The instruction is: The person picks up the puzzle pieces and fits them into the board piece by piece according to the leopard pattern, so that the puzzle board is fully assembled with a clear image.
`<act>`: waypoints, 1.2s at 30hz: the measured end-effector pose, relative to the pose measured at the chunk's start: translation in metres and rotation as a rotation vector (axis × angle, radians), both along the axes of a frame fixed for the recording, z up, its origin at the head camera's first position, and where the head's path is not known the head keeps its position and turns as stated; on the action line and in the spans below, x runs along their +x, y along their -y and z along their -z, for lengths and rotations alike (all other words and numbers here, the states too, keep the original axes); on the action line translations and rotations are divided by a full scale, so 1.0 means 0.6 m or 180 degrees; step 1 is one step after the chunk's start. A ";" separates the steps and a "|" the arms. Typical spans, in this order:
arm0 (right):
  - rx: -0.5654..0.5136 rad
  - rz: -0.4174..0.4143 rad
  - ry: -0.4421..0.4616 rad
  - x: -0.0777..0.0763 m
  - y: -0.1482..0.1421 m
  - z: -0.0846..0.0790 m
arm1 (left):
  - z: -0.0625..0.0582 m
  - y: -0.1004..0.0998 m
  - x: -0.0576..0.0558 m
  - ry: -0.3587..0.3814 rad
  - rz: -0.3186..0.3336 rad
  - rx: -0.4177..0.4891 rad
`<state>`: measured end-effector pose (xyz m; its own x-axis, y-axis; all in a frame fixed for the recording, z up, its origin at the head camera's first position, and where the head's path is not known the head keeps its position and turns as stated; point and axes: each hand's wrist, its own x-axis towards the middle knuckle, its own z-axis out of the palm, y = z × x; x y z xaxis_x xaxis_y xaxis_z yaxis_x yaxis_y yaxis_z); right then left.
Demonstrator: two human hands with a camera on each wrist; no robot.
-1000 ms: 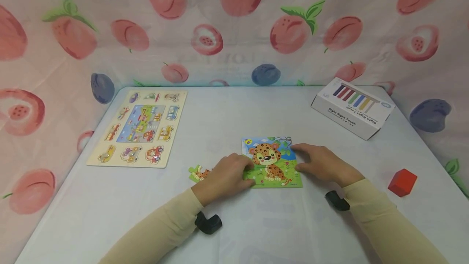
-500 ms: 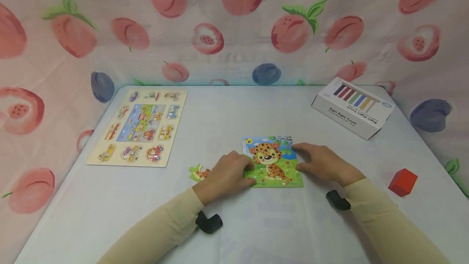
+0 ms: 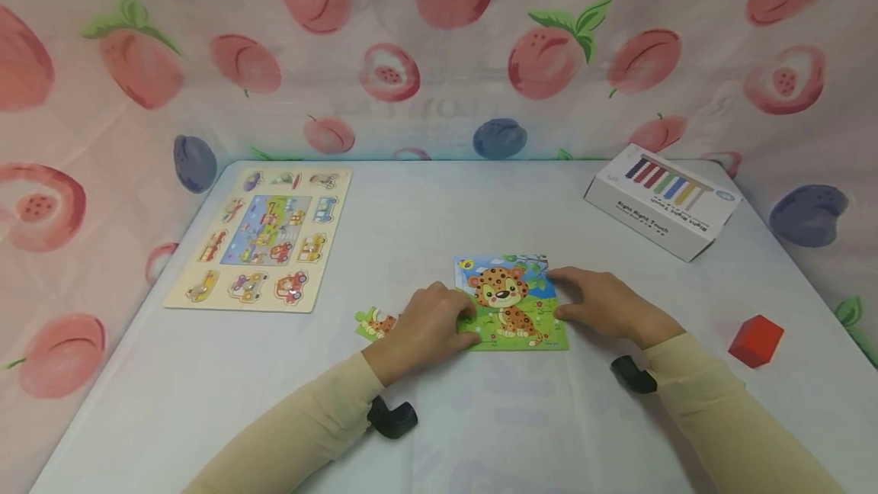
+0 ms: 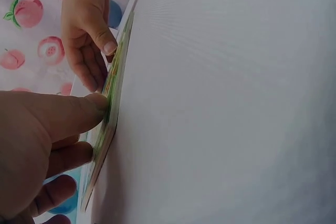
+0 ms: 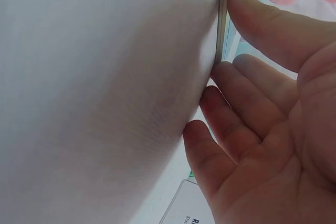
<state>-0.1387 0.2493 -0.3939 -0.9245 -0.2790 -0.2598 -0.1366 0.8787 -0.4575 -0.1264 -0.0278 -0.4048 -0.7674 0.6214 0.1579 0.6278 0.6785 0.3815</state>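
A square jigsaw puzzle [image 3: 504, 299] with a leopard cub on green grass lies flat mid-table in the head view. My left hand [image 3: 425, 330] covers its left edge; thumb and fingertips touch the puzzle's top there. In the left wrist view the puzzle [image 4: 105, 135] appears nearly edge-on beside the thumb. At the opposite side, my right hand [image 3: 607, 307] has its thumb and fingertips against the right edge. The right wrist view shows that thumb [image 5: 262, 24] touching the puzzle and the other fingers spread. Spotted loose jigsaw pieces [image 3: 373, 323] lie partly hidden behind the left hand.
A wooden peg puzzle board [image 3: 315, 269] with vehicle pieces lies at the back left. A white printed box [image 3: 658, 204] sits at the back right. Beyond my right wrist is a red block [image 3: 755, 341]. Fruit-patterned cloth [image 3: 439, 120] rises behind the white table.
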 end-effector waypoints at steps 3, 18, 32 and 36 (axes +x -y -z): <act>-0.0006 -0.0012 -0.0008 0.000 -0.001 0.000 | 0.000 -0.002 0.001 0.0010 0.0004 -0.0006; -0.0038 0.0014 0.0026 0.001 0.001 -0.001 | 0.004 -0.001 -0.001 0.0225 -0.0041 -0.0044; -0.0068 0.0043 0.0039 0.002 -0.001 0.002 | -0.006 0.004 -0.004 0.0377 0.0010 -0.0115; -0.0069 0.0040 0.0040 0.002 -0.001 0.000 | -0.013 0.016 -0.008 0.0229 0.0045 -0.0118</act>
